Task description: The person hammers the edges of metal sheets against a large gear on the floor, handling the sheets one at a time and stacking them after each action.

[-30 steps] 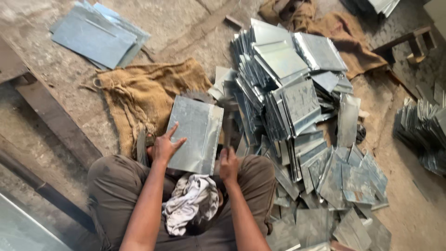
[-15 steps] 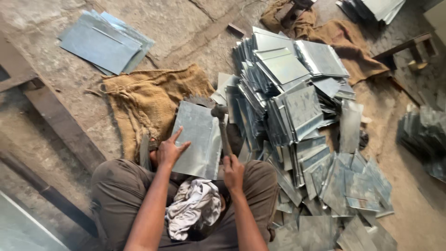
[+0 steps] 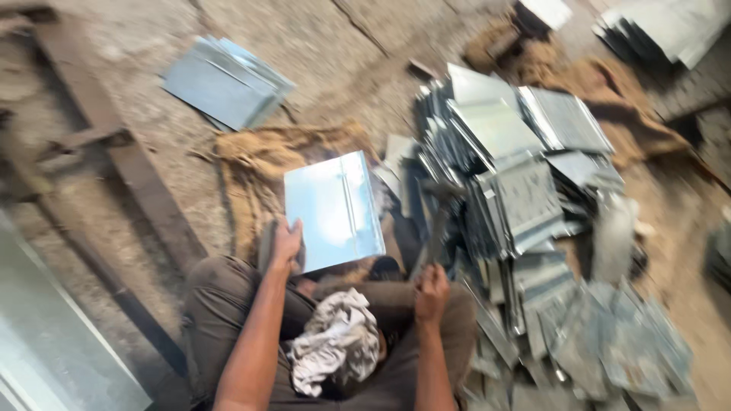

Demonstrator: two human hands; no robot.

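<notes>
My left hand [image 3: 285,242] grips the near left edge of a shiny rectangular metal sheet [image 3: 335,209] and holds it tilted up off the floor in front of my knees. My right hand [image 3: 432,291] is closed around the handle of a hammer [image 3: 442,209], whose dark head is raised beside the sheet's right edge. The picture is motion-blurred.
A large heap of metal sheets [image 3: 518,190] lies to the right, with loose pieces spread toward the near right. Burlap sacking [image 3: 263,164] lies under the sheet. A small stack of sheets [image 3: 225,80] sits far left. A rusty steel beam [image 3: 129,167] runs along the left. A crumpled cloth [image 3: 335,342] rests in my lap.
The sheet lay flat under my spread left hand; now that hand grips its edge and has lifted and tilted it. The hammer has risen in my right hand. The view shifted.
</notes>
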